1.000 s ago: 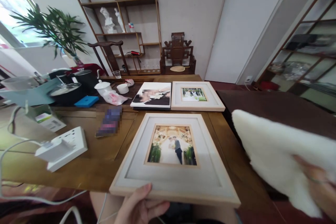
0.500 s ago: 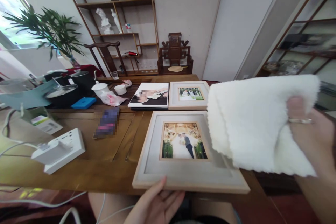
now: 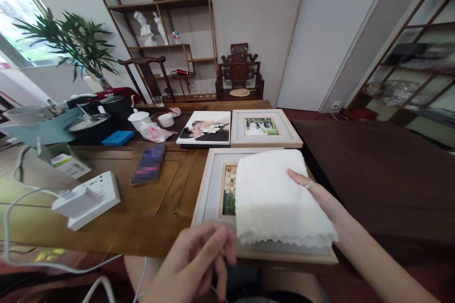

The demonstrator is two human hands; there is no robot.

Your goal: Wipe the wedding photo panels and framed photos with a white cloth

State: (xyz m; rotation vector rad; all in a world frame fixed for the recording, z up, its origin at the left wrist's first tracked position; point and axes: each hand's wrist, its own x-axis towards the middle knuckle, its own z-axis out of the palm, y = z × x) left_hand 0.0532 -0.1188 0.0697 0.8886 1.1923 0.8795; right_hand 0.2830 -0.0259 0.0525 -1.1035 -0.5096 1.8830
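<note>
A framed wedding photo (image 3: 209,199) lies at the table's near edge, its right part hidden under a folded white cloth (image 3: 270,194). My right hand (image 3: 307,184) grips the cloth from the right, thumb on top and the other fingers out of sight beneath it. The cloth's scalloped edge hangs toward me over the frame's lower part. My left hand (image 3: 202,255) is at the frame's lower left corner, fingers loosely bent and apart, with nothing in them.
Behind lie a second framed photo (image 3: 261,128) and a photo panel (image 3: 204,128). On the left are a white power strip (image 3: 94,199) with cables, a pixelated dark packet (image 3: 149,163), a blue box (image 3: 118,138), a teapot (image 3: 138,117) and a black pot (image 3: 92,128).
The cloth has come left and down from beside the frame to over its photo, carried by my right hand. My left hand has come off the frame's lower edge, and its fingers have curled.
</note>
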